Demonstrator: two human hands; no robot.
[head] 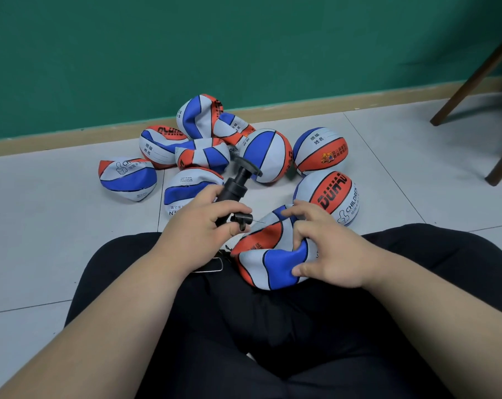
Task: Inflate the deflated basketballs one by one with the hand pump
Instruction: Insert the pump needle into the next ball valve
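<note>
Beyond and to the left of the fingers, a pile of deflated basketballs (186, 156) is lying on the tiled floor (42, 226). The left hand (198, 228) is gripping the hand pump (234, 191), its fingers wrapped fully round the lower barrel. The barrel's long axis is rising up and away from the fist, with the handle end farthest from the person. From the pump base, just right of the left fingertips, the needle (258, 221) is projecting sideways. It is pointing right, toward the collapsed basketball (273, 254) that is resting on the lap (273, 326). Needle tip and ball skin are lying close together but apart. The right hand (330, 249) is holding this ball, with the fingers curled and pressing into its folds from above and the thumb pressing on the blue panel at the near side. The valve is not visible, so whether it is facing the needle cannot be determined.

Judgement: the coming insertion is depending on this alignment. The ball is lying directly right of the left fingers along the needle axis, so the left hand is the nearer one to drive it while the right is steadying the ball.

Beyond the right fingers, three inflated basketballs (327, 194) are sitting on the floor.
</note>
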